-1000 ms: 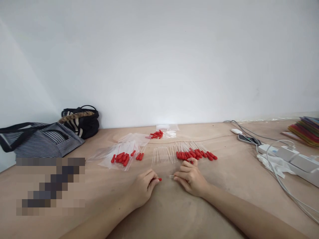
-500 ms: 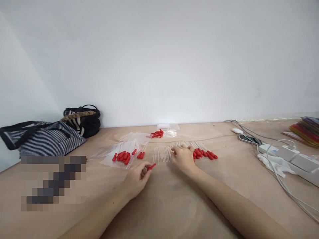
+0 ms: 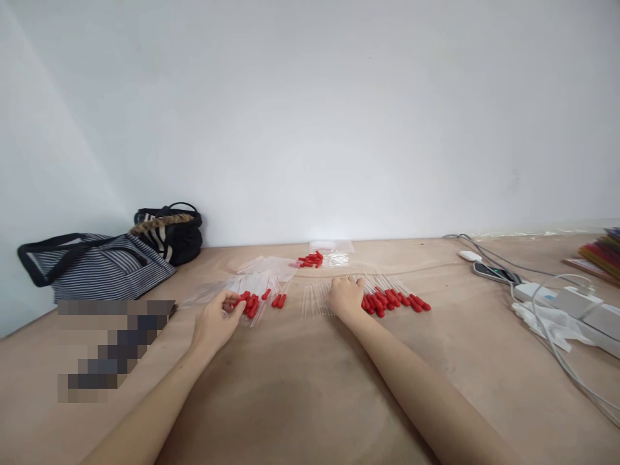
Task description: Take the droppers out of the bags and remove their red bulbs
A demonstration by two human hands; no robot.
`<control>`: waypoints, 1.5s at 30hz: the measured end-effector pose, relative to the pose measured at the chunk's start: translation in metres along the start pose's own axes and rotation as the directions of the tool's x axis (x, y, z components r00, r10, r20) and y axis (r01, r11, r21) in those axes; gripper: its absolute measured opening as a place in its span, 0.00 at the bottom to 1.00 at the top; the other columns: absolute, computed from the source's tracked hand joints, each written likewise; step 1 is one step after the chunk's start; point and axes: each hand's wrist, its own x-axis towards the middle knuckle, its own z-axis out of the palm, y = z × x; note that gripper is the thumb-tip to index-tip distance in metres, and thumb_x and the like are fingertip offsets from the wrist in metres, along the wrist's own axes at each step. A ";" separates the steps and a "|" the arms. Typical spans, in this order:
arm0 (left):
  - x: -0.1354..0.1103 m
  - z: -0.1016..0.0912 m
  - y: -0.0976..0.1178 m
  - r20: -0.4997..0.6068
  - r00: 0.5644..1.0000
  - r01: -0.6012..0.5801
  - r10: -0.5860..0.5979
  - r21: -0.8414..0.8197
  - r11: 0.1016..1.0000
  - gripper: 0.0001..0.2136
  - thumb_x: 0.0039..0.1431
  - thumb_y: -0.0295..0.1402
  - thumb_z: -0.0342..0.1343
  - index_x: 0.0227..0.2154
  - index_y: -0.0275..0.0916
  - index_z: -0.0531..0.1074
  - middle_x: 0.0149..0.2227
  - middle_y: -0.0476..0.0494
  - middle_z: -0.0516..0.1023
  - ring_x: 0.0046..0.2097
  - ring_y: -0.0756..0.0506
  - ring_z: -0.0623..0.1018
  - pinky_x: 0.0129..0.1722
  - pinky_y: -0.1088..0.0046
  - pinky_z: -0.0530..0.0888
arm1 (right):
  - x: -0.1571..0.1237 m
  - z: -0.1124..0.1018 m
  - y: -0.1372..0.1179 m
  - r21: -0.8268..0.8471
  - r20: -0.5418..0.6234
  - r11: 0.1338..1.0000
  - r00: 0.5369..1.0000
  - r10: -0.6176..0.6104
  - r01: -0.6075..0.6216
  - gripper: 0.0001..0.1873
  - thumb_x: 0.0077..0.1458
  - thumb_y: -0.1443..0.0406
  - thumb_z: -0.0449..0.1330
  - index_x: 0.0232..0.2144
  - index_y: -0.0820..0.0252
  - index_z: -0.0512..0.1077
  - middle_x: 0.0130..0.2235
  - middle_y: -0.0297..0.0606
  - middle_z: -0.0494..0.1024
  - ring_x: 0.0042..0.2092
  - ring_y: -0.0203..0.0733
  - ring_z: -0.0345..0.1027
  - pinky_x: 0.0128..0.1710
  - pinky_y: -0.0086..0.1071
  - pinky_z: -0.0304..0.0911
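red caps (image 3: pixel 252 303) on clear bag (image 3: pixel 261 281), l hand (image 3: pixel 214 325) pinching one; r hand (image 3: pixel 345 298) on tubes (image 3: pixel 312 301), grip unclear

At the counter's (image 3: pixel 300 400) rear left corner a handbag (image 3: pixel 172 234) sits behind a tote (image 3: pixel 97 271). Mid-counter, a pouch of caps (image 3: pixel 256 294) lies left of bare tubes (image 3: pixel 314 301), capped tubes (image 3: pixel 394 298) to their right, a smaller pouch (image 3: pixel 323 257) behind. A phone (image 3: pixel 494 272) and power strip (image 3: pixel 571 302) lie toward the right edge.
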 end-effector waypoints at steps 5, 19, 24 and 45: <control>0.000 0.003 0.005 0.001 1.000 -0.012 0.012 0.037 0.999 0.09 0.46 0.38 0.50 0.29 0.39 0.69 0.27 0.47 0.76 0.29 0.46 0.74 0.28 0.74 0.67 | -0.009 -0.005 0.003 -0.018 -0.048 0.998 0.997 -0.068 0.067 0.12 0.50 0.70 0.50 0.31 0.64 0.73 0.36 0.50 0.75 0.41 0.48 0.63 0.40 0.41 0.42; 0.007 0.025 0.015 -0.088 0.908 -0.361 0.409 0.331 0.872 0.12 0.51 0.41 0.51 0.29 0.40 0.75 0.38 0.41 0.74 0.41 0.40 0.70 0.40 0.64 0.64 | -0.103 -0.009 0.079 -0.031 -0.527 0.837 0.702 -0.478 0.547 0.11 0.53 0.68 0.50 0.24 0.58 0.70 0.23 0.33 0.67 0.32 0.37 0.55 0.37 0.35 0.41; 0.011 0.040 0.037 0.031 0.894 -0.418 0.448 0.421 0.805 0.12 0.50 0.43 0.52 0.25 0.41 0.76 0.45 0.38 0.71 0.48 0.36 0.66 0.44 0.58 0.60 | -0.102 -0.012 0.080 -0.003 -0.534 0.850 0.718 -0.447 0.527 0.11 0.53 0.68 0.50 0.24 0.58 0.70 0.23 0.34 0.68 0.32 0.36 0.56 0.37 0.36 0.41; -0.007 0.034 0.049 -0.064 0.904 -0.350 0.422 0.455 0.818 0.09 0.50 0.32 0.49 0.22 0.37 0.73 0.47 0.34 0.70 0.50 0.34 0.65 0.44 0.54 0.61 | -0.100 -0.007 0.075 0.009 -0.518 0.826 0.709 -0.478 0.563 0.10 0.53 0.69 0.51 0.25 0.58 0.71 0.23 0.33 0.67 0.31 0.36 0.55 0.39 0.36 0.42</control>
